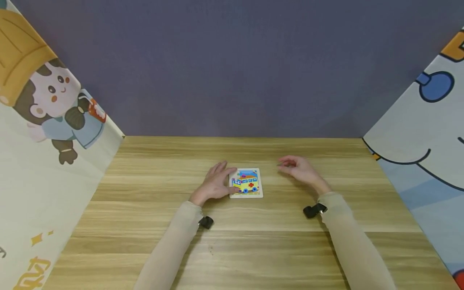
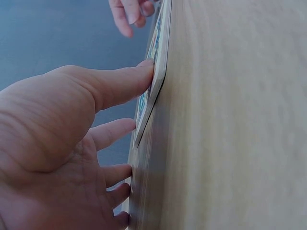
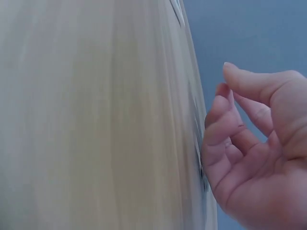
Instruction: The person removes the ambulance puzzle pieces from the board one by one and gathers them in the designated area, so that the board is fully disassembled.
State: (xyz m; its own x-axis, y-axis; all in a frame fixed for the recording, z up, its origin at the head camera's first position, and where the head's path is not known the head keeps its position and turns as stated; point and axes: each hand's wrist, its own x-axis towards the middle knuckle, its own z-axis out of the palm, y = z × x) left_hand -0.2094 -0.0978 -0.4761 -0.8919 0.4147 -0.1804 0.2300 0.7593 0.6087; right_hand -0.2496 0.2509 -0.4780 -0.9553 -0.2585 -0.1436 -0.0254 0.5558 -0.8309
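A thin square picture board (image 1: 251,186) with a pale border and a cartoon ambulance lies flat on the wooden table (image 1: 232,257). My left hand (image 1: 215,183) rests at its left side, fingers spread. In the left wrist view, the thumb (image 2: 122,84) presses on the picture board's face (image 2: 154,52), and the index fingertip is right at its edge. To the right of the board, my right hand (image 1: 299,169) hovers over the table with loosely curled fingers. The right wrist view shows its thumb (image 3: 249,84) close to the index fingertip, with nothing seen held between them.
A dark blue-grey panel (image 1: 232,72) stands along the table's far edge. Side walls with cartoon prints, a child figure (image 1: 54,92) on the left and a large white character (image 1: 417,133) on the right, flank the table. Both wrists wear dark cameras (image 1: 206,222).
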